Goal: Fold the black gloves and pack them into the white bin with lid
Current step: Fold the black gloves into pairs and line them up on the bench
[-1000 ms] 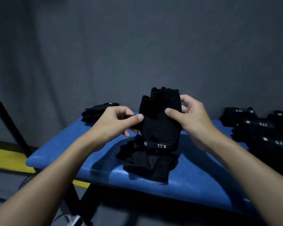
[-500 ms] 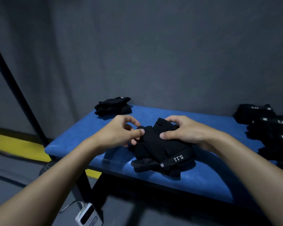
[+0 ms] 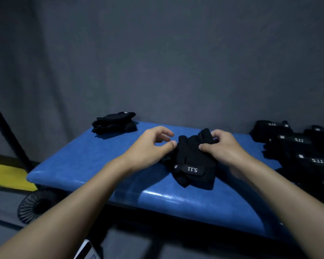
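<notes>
A black fingerless glove [image 3: 192,159] with a "5.11" wrist strap lies on the blue padded bench [image 3: 86,165], on top of a second black glove whose edge shows below it. My left hand [image 3: 150,146] pinches the glove's left edge between thumb and fingers. My right hand [image 3: 223,146] grips the glove's finger end on the right, thumb on top. No white bin is in view.
A folded black glove bundle [image 3: 114,122] sits at the bench's far left corner. Several more black gloves [image 3: 297,146] are piled at the right end. A grey wall stands right behind the bench. A black round fan [image 3: 36,204] is on the floor below left.
The glove was held upright in the air a second ago; both hands have brought it down flat onto the bench over the other glove. The camera view shifted left and down.
</notes>
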The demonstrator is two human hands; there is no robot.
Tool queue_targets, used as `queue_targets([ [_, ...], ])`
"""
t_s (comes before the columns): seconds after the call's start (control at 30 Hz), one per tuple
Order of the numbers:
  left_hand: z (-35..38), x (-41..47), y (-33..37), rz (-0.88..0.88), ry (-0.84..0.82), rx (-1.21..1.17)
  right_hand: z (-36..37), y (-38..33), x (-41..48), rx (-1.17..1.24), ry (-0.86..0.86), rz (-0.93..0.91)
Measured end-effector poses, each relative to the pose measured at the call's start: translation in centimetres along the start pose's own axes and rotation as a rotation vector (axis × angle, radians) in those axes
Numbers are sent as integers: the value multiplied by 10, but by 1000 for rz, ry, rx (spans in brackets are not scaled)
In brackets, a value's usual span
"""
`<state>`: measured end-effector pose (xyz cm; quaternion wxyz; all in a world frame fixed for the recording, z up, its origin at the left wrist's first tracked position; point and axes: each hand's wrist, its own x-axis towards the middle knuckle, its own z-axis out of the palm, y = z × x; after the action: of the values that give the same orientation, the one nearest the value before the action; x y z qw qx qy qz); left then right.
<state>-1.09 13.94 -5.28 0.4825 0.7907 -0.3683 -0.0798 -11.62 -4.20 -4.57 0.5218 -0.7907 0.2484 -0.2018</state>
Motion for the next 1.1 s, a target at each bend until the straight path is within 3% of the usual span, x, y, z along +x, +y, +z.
queue_targets([
  [0.1, 14, 8, 5, 41, 1, 31, -9, -2, -4, 117, -40, -117],
  [0.23, 18, 15, 21, 51, 61, -173, -12, -12, -14, 405, -181, -228],
  [0.5, -1, 9, 34, 113, 76, -364, -21, -27, -16, 690, -198, -216],
  [0.57, -4, 7, 34, 156, 91, -362, -21, -26, -15, 663, -171, -193],
  [0.7, 0, 6, 32, 198, 216, -275, -16, -22, -17, 379, -136, -143],
  [0.83, 3, 6, 29, 151, 313, -287, -15, -17, -16, 346, -293, -71],
  [0.93, 4, 6, 27, 74, 279, -329, -15, -15, -13, 383, -287, -74],
  [1.1, 5, 6, 21, -87, 125, -294, -10, -12, -3, 264, -91, -91],
])
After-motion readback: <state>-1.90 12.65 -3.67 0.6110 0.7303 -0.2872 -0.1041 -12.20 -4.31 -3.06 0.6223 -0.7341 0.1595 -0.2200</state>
